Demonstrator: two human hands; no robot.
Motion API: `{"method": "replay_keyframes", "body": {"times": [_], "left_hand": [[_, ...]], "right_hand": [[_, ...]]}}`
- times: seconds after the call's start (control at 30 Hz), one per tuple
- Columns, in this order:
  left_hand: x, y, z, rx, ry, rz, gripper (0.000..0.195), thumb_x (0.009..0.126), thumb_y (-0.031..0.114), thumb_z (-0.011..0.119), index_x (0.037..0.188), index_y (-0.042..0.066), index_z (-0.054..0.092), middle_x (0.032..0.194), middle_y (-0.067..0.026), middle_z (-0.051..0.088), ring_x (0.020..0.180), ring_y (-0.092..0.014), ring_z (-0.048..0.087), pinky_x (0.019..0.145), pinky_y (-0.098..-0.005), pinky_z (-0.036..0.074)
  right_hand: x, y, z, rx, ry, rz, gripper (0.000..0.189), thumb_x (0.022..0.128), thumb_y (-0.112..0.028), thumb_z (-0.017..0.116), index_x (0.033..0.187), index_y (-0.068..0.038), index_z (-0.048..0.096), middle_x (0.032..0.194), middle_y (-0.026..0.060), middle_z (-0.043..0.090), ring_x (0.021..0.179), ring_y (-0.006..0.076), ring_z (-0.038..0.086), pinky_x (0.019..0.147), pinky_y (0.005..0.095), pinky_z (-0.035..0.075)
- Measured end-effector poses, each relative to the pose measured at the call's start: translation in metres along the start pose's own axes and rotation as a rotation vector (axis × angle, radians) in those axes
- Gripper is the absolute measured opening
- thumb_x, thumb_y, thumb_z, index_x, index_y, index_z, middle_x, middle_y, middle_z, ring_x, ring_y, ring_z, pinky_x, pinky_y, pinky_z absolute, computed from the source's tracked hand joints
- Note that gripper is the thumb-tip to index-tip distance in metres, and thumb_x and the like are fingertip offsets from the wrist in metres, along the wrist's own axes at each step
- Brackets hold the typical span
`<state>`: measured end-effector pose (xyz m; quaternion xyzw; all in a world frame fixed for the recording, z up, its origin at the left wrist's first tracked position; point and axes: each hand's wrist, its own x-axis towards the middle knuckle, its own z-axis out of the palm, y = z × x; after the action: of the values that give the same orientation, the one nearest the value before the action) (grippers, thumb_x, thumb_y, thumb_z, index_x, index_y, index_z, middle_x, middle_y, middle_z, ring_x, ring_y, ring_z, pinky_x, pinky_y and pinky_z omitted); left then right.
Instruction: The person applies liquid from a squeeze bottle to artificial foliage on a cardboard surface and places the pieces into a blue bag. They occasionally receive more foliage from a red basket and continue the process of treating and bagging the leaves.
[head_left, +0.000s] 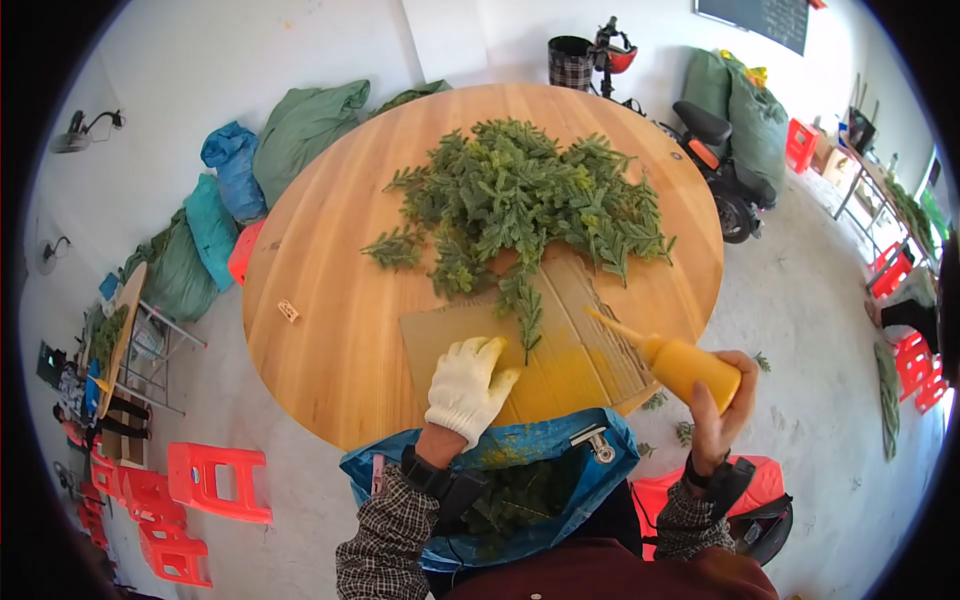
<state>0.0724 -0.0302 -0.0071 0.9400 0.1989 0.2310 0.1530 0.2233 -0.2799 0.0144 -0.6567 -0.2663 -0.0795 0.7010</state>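
My left hand (471, 386), in a white knit glove with yellow-stained fingertips, is over a flat cardboard sheet (442, 337). A gap shows between its thumb and fingers, and I see nothing in it. My bare right hand (720, 420) grips a yellow squeeze bottle (694, 373), tilted so its long nozzle points up and left over the cardboard. A single green conifer sprig (529, 319) lies on the cardboard, its tip to the right of my gloved hand. Beyond it, a heap of artificial-looking conifer sprigs (517, 187) covers the middle of the table. Yellow stains mark the cardboard.
A blue bag (525, 551) holding sprigs hangs open at the near edge of the round wooden table (322, 255), with a metal bulldog clip (596, 444) on its rim. Red plastic stools (217, 480) stand left. Full sacks (307, 135) line the wall; an electric scooter (705, 150) stands behind right.
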Motion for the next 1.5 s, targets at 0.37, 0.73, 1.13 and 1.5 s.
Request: {"method": "replay_keyframes", "body": {"times": [0.37, 0.73, 1.13, 1.5], "left_hand": [[-0.003, 0.001, 0.010, -0.088, 0.063, 0.092, 0.044, 0.081, 0.030, 0.068, 0.118, 0.007, 0.060, 0.111, -0.0138, 0.064, 0.103, -0.033, 0.056, 0.088, -0.0440, 0.045], [-0.041, 0.003, -0.013, 0.177, 0.140, -0.259, 0.025, 0.079, 0.032, 0.069, 0.089, 0.009, 0.070, 0.089, -0.0089, 0.066, 0.086, -0.031, 0.058, 0.078, -0.0432, 0.043], [-0.061, -0.010, -0.019, -0.050, 0.234, -0.323, 0.026, 0.078, 0.025, 0.069, 0.098, 0.007, 0.067, 0.093, -0.0101, 0.065, 0.096, -0.032, 0.058, 0.084, -0.0446, 0.043], [-0.058, -0.019, -0.014, 0.180, 0.288, -0.222, 0.032, 0.079, 0.026, 0.069, 0.105, 0.007, 0.067, 0.093, -0.0099, 0.064, 0.093, -0.032, 0.058, 0.082, -0.0446, 0.044]], "right_hand": [[-0.020, 0.014, 0.057, -0.264, -0.249, -0.233, 0.048, 0.070, -0.007, 0.075, 0.111, -0.002, 0.050, 0.093, 0.0153, 0.058, 0.080, 0.0249, 0.060, 0.070, 0.0328, 0.049], [-0.052, 0.001, 0.063, -0.343, -0.444, -0.493, 0.059, 0.064, -0.012, 0.081, 0.113, -0.004, 0.049, 0.102, 0.0222, 0.061, 0.083, 0.0352, 0.064, 0.067, 0.0392, 0.052], [-0.064, -0.002, 0.060, -0.293, -0.452, -0.539, 0.060, 0.063, -0.013, 0.082, 0.113, -0.004, 0.049, 0.103, 0.0234, 0.061, 0.083, 0.0362, 0.064, 0.067, 0.0408, 0.053], [-0.063, -0.002, 0.062, -0.249, -0.464, -0.490, 0.059, 0.064, -0.011, 0.080, 0.113, -0.004, 0.048, 0.102, 0.0225, 0.060, 0.083, 0.0354, 0.064, 0.068, 0.0395, 0.053]]}}
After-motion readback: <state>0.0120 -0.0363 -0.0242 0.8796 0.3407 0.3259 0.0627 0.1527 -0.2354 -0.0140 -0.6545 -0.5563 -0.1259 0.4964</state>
